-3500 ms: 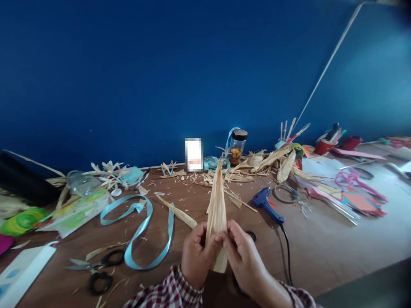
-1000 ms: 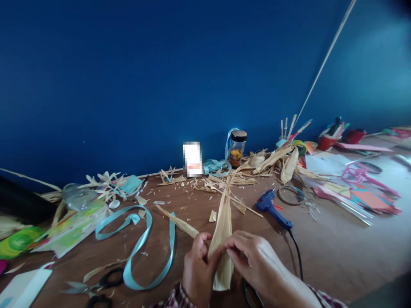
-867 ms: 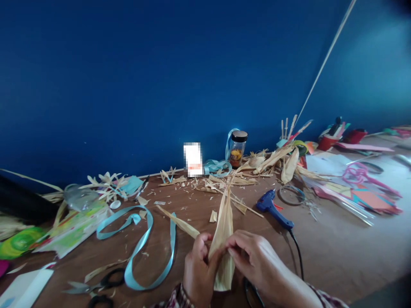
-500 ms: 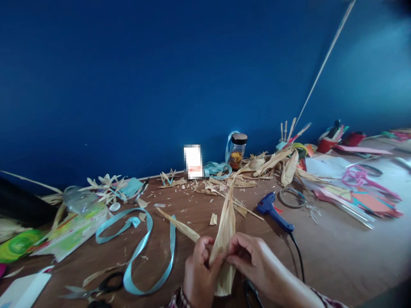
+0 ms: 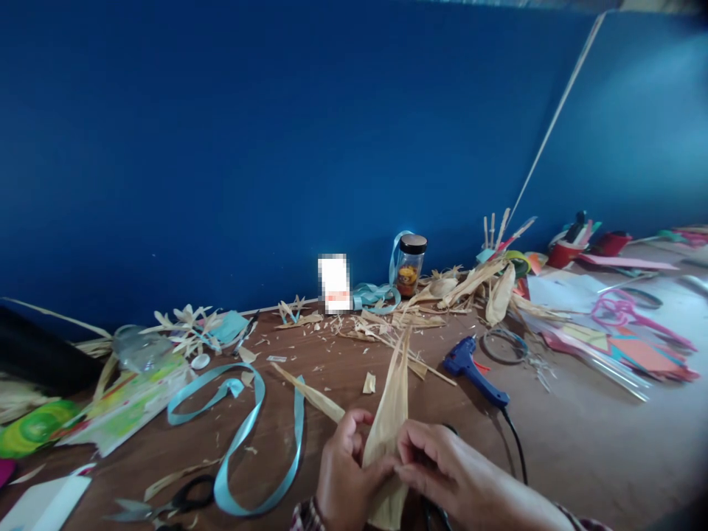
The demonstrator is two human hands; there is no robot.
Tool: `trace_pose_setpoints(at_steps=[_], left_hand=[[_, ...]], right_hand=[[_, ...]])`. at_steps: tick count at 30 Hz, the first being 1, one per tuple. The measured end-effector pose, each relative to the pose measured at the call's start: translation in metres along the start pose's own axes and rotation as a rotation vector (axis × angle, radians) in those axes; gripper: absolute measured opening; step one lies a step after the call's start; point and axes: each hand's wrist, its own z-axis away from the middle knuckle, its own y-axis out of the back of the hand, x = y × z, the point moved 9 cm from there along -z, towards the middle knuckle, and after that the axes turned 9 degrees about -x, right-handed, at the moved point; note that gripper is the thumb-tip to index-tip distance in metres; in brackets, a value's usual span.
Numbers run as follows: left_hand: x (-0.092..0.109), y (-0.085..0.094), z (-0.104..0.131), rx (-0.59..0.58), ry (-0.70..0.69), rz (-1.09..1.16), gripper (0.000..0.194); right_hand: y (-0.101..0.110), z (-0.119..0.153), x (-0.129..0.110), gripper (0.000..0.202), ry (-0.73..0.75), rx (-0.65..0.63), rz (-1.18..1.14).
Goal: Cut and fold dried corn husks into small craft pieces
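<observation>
Just one dry husk in hand, held up over the near middle of the table. It's pale straw-coloured, creased lengthwise, broad at the near end and tapering to a skinny far tip. Left hand has it pinched, thumb across the front, other fingers loosely curled; right hand has its fingertips closed on the right edge. One narrow husk piece lies just left of those. Further out: one blue glue gun right, one looped ribbon and one pair of scissors left, one black-lidded jar far back.
</observation>
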Motion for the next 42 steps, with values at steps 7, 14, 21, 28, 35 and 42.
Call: trace_pose_setpoints(at_steps=[7, 14, 21, 28, 35, 42], left_hand=[[-0.002, -0.009, -0.002, -0.089, 0.056, 0.254, 0.059], [-0.008, 0.013, -0.004, 0.081, 0.064, 0.137, 0.048], [-0.008, 0.015, -0.004, 0.109, 0.044, 0.03, 0.045], [-0.004, 0.012, -0.002, 0.11, 0.029, 0.009, 0.045], [-0.007, 0.004, -0.003, 0.02, 0.049, 0.149, 0.045], [-0.011, 0.007, -0.002, 0.069, 0.03, 0.256, 0.04]], right_hand=[[-0.002, 0.005, -0.005, 0.022, 0.058, -0.097, -0.372], [0.038, 0.001, 0.019, 0.026, 0.003, 0.261, -0.445], [0.06, 0.014, 0.013, 0.022, -0.07, 0.484, 0.315], [0.025, 0.003, -0.004, 0.023, -0.051, 0.339, 0.516], [0.017, -0.007, 0.005, 0.029, 0.05, 0.243, 0.087], [0.042, 0.001, 0.025, 0.034, -0.042, 0.382, -0.148]])
